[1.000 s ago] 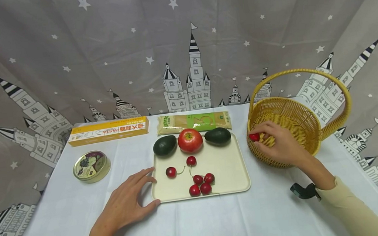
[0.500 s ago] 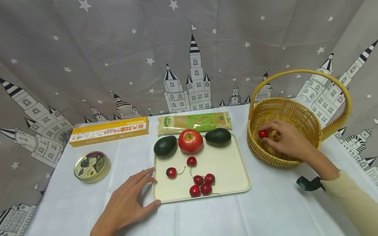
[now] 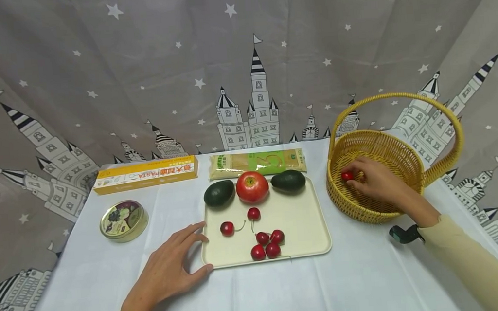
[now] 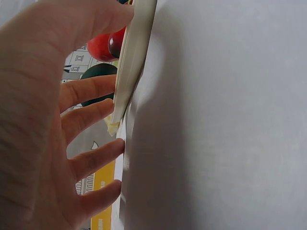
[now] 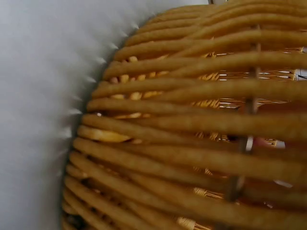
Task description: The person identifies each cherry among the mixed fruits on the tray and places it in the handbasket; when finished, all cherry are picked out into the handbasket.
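My right hand (image 3: pixel 376 180) reaches inside the yellow wicker basket (image 3: pixel 414 174), pinching a red cherry (image 3: pixel 346 176) between thumb and fingers, low inside the left part of the basket. In the right wrist view the woven basket wall (image 5: pixel 192 105) fills most of the picture and hides the hand. My left hand (image 3: pixel 169 262) lies at the left edge of the cream tray (image 3: pixel 304 219), fingers spread. Its thumb and two fingertips meet the tray rim (image 4: pixel 129 62) in the left wrist view. Several cherries (image 3: pixel 272 250) lie on the tray, some with stems.
Along the tray's back sit a tomato (image 3: pixel 252 187) and two avocados (image 3: pixel 219 193). Behind them lies a noodle packet (image 3: pixel 257 164). A yellow pasta box (image 3: pixel 146 175) and a round tin (image 3: pixel 124 221) are at left. The basket's tall handle (image 3: pixel 402 95) arches over its opening.
My right hand has carried the cherry from the basket's left rim rightward into the basket, then hardly moved in the last half second. My left hand has stayed at the tray edge.
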`<state>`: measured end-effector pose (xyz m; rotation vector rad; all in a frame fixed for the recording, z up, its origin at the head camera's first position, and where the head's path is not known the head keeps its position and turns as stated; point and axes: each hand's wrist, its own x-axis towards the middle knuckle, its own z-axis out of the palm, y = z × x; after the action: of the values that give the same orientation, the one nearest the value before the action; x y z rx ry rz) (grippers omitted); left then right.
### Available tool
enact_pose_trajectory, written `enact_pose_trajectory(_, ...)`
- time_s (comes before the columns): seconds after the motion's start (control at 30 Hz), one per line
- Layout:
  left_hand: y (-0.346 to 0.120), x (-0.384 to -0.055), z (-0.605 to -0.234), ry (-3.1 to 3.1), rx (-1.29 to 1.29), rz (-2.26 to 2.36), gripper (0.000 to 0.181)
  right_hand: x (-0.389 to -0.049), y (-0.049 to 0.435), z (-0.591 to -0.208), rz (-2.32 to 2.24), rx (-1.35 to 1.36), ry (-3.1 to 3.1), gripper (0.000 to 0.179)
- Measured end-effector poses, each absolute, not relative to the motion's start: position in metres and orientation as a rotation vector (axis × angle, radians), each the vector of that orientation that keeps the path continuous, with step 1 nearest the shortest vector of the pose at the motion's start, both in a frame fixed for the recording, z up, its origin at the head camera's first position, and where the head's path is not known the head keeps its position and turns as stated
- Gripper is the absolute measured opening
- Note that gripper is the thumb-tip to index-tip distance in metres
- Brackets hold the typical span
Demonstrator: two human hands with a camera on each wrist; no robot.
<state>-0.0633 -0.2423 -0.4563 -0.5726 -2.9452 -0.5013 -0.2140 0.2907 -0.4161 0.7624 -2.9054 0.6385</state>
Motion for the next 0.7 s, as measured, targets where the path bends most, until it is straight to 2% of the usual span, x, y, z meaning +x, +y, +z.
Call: enact_pose_trajectory(0.7,-0.242,-0.0627,-0.4557,-2.951,-0.571,-0.496,0.053,-0.2244,0.2902,-0.4183,0.515,0.681,-3.028,0.032)
